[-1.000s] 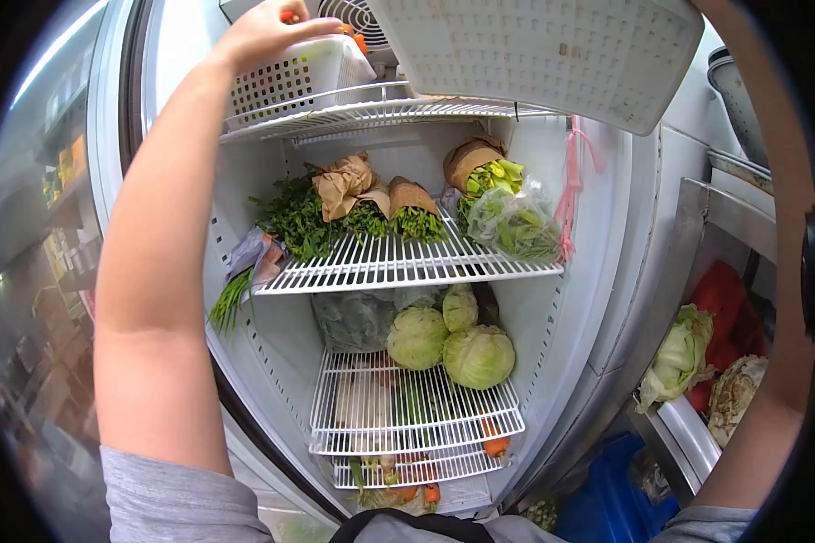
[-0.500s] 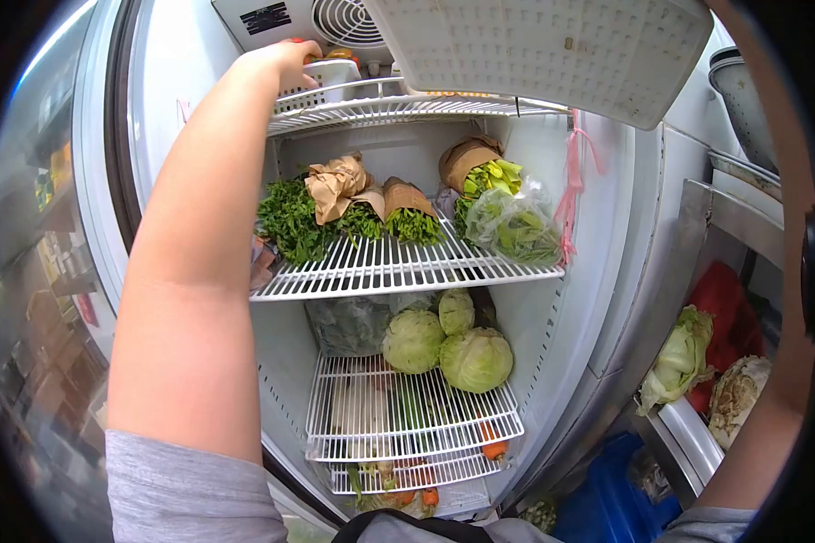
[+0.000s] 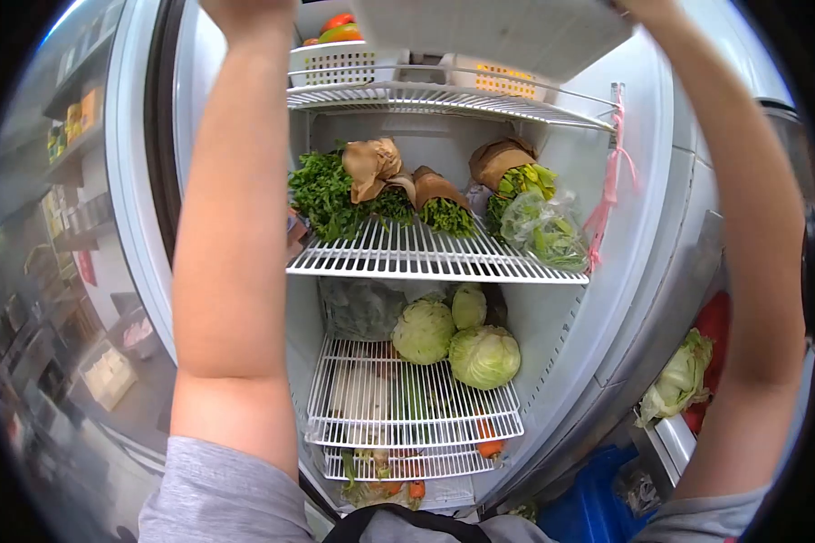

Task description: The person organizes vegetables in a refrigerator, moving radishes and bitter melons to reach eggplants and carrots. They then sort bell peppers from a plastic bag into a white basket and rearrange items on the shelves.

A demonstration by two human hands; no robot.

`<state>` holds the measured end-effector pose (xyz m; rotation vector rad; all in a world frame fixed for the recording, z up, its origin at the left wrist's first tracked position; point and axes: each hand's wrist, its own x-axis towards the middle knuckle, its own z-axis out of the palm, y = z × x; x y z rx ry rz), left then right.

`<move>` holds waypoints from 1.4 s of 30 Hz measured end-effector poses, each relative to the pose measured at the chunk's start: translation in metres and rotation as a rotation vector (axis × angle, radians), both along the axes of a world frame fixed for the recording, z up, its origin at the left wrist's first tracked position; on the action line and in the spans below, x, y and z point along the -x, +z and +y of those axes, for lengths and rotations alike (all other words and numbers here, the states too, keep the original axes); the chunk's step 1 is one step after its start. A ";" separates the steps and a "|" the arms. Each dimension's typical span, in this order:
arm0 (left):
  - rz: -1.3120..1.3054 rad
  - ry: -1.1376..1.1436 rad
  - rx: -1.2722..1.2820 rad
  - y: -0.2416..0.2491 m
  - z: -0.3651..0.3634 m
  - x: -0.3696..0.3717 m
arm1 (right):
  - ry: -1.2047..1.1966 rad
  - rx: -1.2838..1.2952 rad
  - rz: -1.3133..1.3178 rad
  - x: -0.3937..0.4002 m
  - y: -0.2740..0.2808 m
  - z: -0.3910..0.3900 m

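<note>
My left hand (image 3: pixel 249 11) is raised at the top edge, blurred, with its fingers out of view. At the upper right, my right hand (image 3: pixel 650 11) grips the corner of a white perforated basket (image 3: pixel 498 32), partly cut off by the frame. Below it, on the top wire shelf, stand a white basket (image 3: pixel 340 65) with red and green vegetables and a second white basket (image 3: pixel 498 78) with something orange showing through. Leafy greens (image 3: pixel 321 195), paper-wrapped bunches (image 3: pixel 439 204) and a plastic bag of greens (image 3: pixel 548 231) lie on the shelf beneath.
Cabbages (image 3: pixel 484 356) and carrots (image 3: pixel 489 439) are lower in the fridge. Pink ribbon (image 3: pixel 611 185) hangs at its right side. A glass door (image 3: pixel 72 271) stands at the left. At the lower right are a lettuce (image 3: pixel 679 376) and a blue container (image 3: pixel 589 498).
My left hand has left the top-shelf basket and moved up to the frame edge. The held basket has shifted left and upward, and my right hand has come into view at its corner.
</note>
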<state>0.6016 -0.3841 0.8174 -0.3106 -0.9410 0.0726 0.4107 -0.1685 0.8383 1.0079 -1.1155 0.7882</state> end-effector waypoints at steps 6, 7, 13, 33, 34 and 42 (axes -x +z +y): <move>-0.052 0.651 -0.410 -0.057 -0.036 0.028 | 0.199 -0.074 -0.077 -0.024 -0.051 -0.101; 0.044 0.675 -0.331 -0.059 -0.040 0.027 | 0.201 0.004 -0.012 -0.023 -0.051 -0.117; 0.124 0.745 -0.261 -0.060 -0.059 0.019 | 0.205 0.158 0.134 -0.031 -0.056 -0.155; -0.185 1.070 -0.431 -0.057 -0.027 0.032 | 0.207 -0.416 -0.040 0.006 -0.077 -0.100; -0.202 1.074 -0.435 -0.056 -0.032 0.031 | 0.210 -0.426 -0.053 0.014 -0.076 -0.106; -0.328 1.077 -0.415 -0.056 -0.028 0.019 | 0.052 -0.338 0.106 0.008 -0.109 -0.020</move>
